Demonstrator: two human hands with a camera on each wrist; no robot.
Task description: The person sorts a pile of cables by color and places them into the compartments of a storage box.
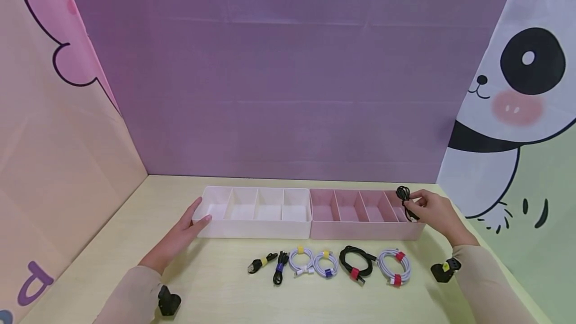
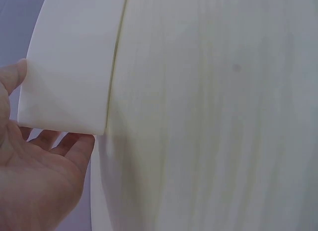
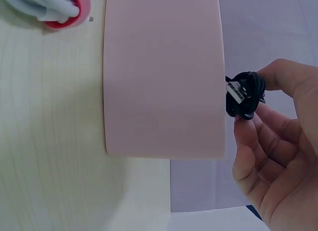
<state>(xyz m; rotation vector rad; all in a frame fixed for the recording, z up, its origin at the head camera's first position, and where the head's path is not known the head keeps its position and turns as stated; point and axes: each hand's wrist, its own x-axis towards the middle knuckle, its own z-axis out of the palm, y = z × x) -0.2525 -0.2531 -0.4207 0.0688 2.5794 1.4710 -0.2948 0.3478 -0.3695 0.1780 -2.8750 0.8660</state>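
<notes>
My right hand (image 1: pixel 435 212) pinches a coiled black USB cable (image 1: pixel 403 194) over the rightmost compartment of the pink divided box (image 1: pixel 369 230). In the right wrist view the silver USB plug of that cable (image 3: pixel 242 94) shows at the box's top edge, between thumb and fingers. At the far left, my left hand (image 1: pixel 182 226) grips the end of the white divided box (image 1: pixel 254 229). Its thumb is at the rim, and its fingers (image 2: pixel 79 150) lie along the end wall in the left wrist view. The two boxes stand end to end.
Coiled cables lie in a row before the boxes: two small black ones (image 1: pixel 278 276), white ones with yellow straps (image 1: pixel 300 260), a larger black one (image 1: pixel 357 261) and a white one with red straps (image 1: pixel 394 267). A purple backdrop (image 1: pixel 288 89) rises behind the table (image 1: pixel 216 284).
</notes>
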